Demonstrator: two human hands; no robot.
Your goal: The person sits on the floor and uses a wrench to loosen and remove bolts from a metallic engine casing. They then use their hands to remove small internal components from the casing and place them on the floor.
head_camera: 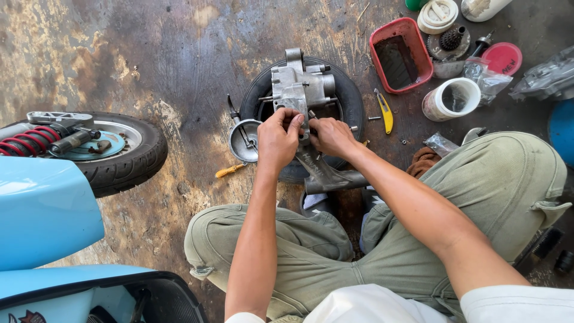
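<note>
The head view looks down on a stained, oily concrete floor (179,54), with a scooter wheel (119,149) at the left and a red tray (400,57) far right. A grey engine casing (302,84) lies on a black tyre (353,98) just beyond the knees. The left hand (278,140) and right hand (332,136) both pinch small parts at its near edge, fingers closed narrow.

both hands, left (278,139) and right (330,136), gripping a grey metal engine casing (301,88), resting on a black tyre (350,96), stained concrete floor (179,60)
</note>
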